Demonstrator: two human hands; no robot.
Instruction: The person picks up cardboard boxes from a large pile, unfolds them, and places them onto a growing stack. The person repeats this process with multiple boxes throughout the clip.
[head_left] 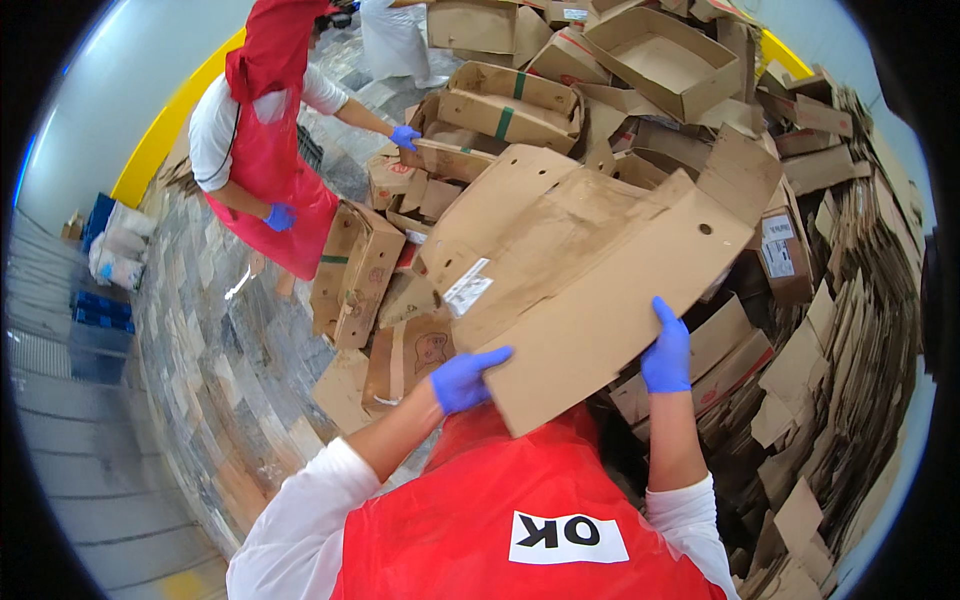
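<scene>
A large brown cardboard box (590, 300), opened out with its side panels folded outward, lies across the front of me. My left hand (465, 380), in a blue glove, grips its near left corner, thumb along the panel. The blue-gloved right hand (667, 350) holds the near edge farther right, thumb up on the face of the board. Fingers of both hands are partly hidden behind the cardboard. A white label (467, 287) and dark stains show on the box. Beneath its left end sits another brown carton (410, 360).
Beyond the held box rises a heap of cartons (660, 60). Flattened cardboard (840, 370) is stacked along my right. At the left, a co-worker in a red apron (275, 150) touches a green-taped carton (510, 105). Blue pallets (103, 310) stand by the left wall.
</scene>
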